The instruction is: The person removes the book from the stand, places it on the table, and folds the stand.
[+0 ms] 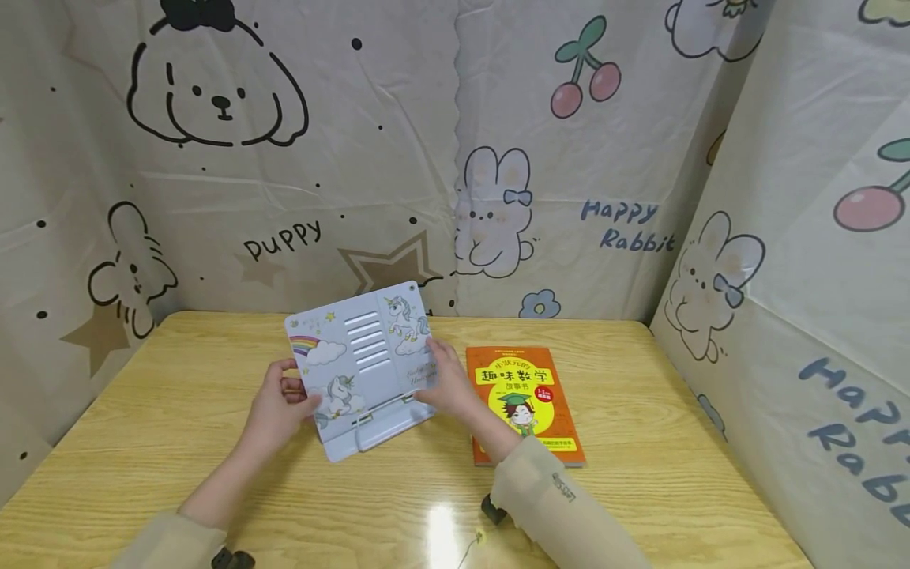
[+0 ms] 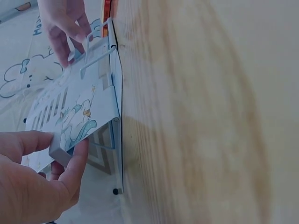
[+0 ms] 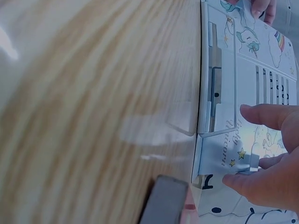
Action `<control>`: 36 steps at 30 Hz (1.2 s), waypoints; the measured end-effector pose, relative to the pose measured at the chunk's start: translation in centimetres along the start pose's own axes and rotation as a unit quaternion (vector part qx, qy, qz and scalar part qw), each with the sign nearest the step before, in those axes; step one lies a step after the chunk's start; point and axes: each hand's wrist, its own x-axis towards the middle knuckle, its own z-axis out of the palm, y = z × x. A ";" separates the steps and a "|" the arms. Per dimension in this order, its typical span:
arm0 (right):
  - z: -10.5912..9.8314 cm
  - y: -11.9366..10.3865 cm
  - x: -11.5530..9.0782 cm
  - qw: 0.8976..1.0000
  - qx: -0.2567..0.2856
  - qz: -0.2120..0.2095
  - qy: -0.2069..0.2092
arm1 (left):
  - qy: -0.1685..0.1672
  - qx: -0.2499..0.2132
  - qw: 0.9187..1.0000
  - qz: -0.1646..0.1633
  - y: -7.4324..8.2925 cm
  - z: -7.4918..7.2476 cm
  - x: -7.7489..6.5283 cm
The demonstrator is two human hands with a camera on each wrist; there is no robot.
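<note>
A pale blue book stand (image 1: 370, 363) with unicorn and rainbow prints stands tilted back on the wooden table, its lower ledge toward me. My left hand (image 1: 280, 403) holds its left side; in the left wrist view the thumb and a finger pinch the panel's edge. At the right side, my right hand (image 1: 451, 383) grips the edge, with fingers on both faces in the right wrist view. A wire page holder (image 2: 98, 60) sticks out from the ledge. Behind the panel, part of the support (image 2: 103, 149) shows.
To the right of the stand lies an orange book (image 1: 526, 403) with a cartoon figure on its cover, partly behind my right forearm. Printed cloth (image 1: 398, 158) hangs along the back and sides of the wooden table (image 1: 341, 514).
</note>
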 end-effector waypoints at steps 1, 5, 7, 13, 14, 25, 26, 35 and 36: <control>0.0 0.0 0.0 1.000 -0.002 -0.001 -0.001 | -0.002 -0.001 1.000 -0.002 0.1 0.1 -0.1; -0.1 0.1 0.2 1.000 -0.010 -0.002 -0.005 | -0.014 0.001 1.000 -0.003 0.4 0.2 -0.6; -0.2 0.1 0.2 1.000 -0.013 -0.002 -0.007 | -0.017 0.004 1.000 -0.002 0.5 0.3 -0.9; -0.2 0.1 0.6 1.000 -0.027 -0.001 -0.012 | -0.022 0.008 1.000 0.000 0.7 0.7 -1.6; -0.2 0.2 0.7 0.999 -0.029 -0.001 -0.013 | -0.023 0.008 1.000 0.000 0.8 0.8 -1.7; -0.5 0.3 1.5 0.999 -0.045 0.002 -0.027 | -0.032 -0.012 0.999 -0.011 1.2 1.6 -2.5; -0.5 0.3 1.6 0.999 -0.045 0.003 -0.030 | -0.034 -0.017 0.999 -0.013 1.3 1.7 -2.6; -1.0 0.4 2.1 0.997 -0.053 -0.001 -0.049 | -0.041 -0.044 0.998 -0.015 1.2 2.5 -2.9; -1.0 0.5 2.2 0.997 -0.056 -0.001 -0.051 | -0.042 -0.046 0.998 -0.017 1.2 2.6 -3.0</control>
